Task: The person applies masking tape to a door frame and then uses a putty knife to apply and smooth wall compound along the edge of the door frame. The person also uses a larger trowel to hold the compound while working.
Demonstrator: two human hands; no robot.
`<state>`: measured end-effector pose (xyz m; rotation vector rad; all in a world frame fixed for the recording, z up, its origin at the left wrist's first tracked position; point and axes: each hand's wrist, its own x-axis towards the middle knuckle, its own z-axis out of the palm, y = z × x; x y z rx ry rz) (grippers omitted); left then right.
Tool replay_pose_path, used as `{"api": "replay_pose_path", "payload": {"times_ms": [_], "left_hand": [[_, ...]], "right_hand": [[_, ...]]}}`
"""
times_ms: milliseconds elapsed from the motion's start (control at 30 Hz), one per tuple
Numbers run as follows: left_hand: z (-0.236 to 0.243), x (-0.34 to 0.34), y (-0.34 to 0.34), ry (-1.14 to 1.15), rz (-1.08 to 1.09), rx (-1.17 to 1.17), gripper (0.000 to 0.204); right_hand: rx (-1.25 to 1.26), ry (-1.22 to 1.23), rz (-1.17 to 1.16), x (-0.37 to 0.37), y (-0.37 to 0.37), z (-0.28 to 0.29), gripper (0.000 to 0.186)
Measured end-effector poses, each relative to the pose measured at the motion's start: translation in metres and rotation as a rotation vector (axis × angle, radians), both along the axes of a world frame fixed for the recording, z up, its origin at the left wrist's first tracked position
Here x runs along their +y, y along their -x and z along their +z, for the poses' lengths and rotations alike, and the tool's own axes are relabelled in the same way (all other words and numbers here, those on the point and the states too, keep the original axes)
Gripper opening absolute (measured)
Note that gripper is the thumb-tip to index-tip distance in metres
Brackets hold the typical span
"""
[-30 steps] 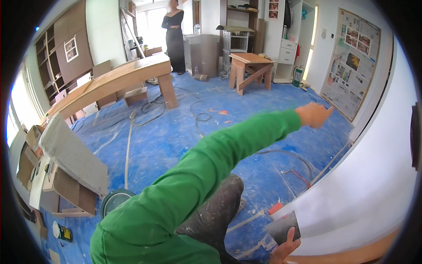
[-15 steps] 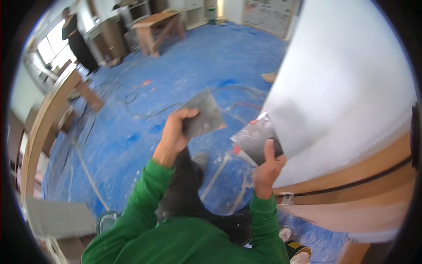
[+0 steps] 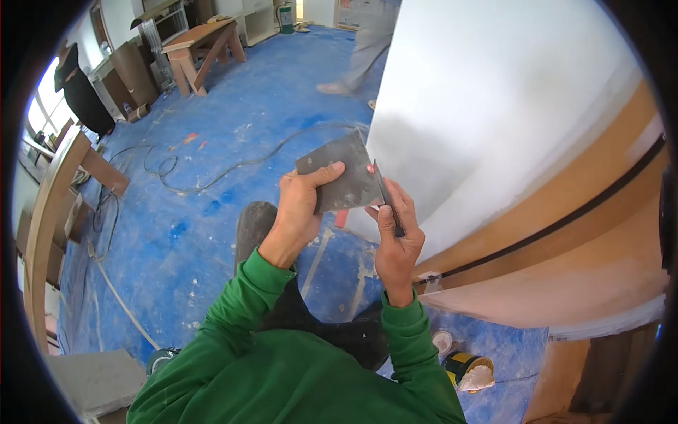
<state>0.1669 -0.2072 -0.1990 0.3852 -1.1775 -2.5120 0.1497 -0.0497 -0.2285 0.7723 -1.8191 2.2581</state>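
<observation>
Between finger and thumb, my left hand [image 3: 300,201] grips a flat grey putty spreader [image 3: 346,187], its broad face turned up. My right hand [image 3: 399,251] holds a second putty spreader [image 3: 386,194], which shows nearly edge-on. The two blades meet or overlap at the first one's right side; whether they touch, I cannot tell. A dab of pink putty [image 3: 370,168] sits where they come together. The fingertips of my right hand are partly hidden behind its blade. Just right of my hands stands a large white panel [image 3: 459,141].
Curved wood with a dark strip [image 3: 558,222] runs along the panel's right side. An open tin of white paste [image 3: 462,367] lies low on the right. A cable [image 3: 233,177] crosses the blue floor covering. A bench [image 3: 201,42] and a person [image 3: 81,92] are far left; another person's legs [image 3: 364,60] are ahead.
My hands were apart, with both blade faces showing. Now they are close together, and the right blade has turned edge-on. My view has shifted right, and another person's legs have come into sight.
</observation>
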Motion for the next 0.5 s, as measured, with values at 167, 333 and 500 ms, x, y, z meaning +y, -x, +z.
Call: {"api": "replay_pose_path", "payload": {"times_ms": [167, 333, 500], "left_hand": [[0.013, 0.017, -0.005, 0.043, -0.020, 0.027, 0.027], [0.024, 0.037, -0.021, 0.355, 0.055, 0.098, 0.021], [0.030, 0.042, -0.029, 0.512, 0.060, 0.205, 0.018]], "right_hand": [[0.279, -0.400, -0.196, 0.058, 0.000, -0.007, 0.036], [0.683, -0.534, -0.334, 0.089, -0.007, 0.022, 0.059], [0.785, -0.696, -0.393, 0.095, -0.010, 0.036, 0.057]]}}
